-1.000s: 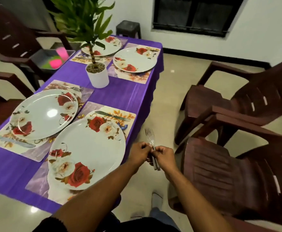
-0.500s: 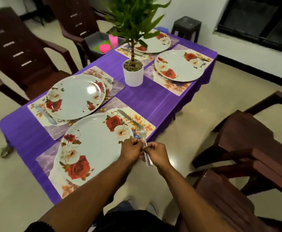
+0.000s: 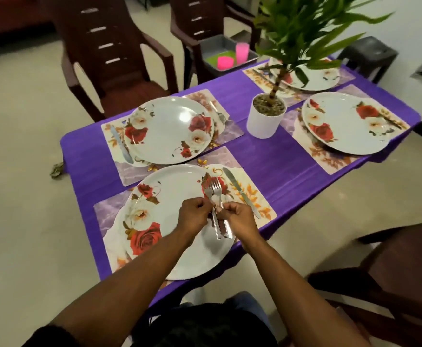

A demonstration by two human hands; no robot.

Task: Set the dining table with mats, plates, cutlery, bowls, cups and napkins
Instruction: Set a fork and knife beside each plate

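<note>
Purple table has bare cloth down the middle by the plant pot. Nearest plate overhangs the near edge. Above it, left hand and right hand each pinch a fork.

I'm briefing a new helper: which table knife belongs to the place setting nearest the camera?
Start at the purple-clothed table and find the big white rose-patterned plate nearest the camera. The silver table knife lies just right of that plate on its floral placemat, blade pointing away. Unlike the two silver forks nearby, no hand holds it.
</note>
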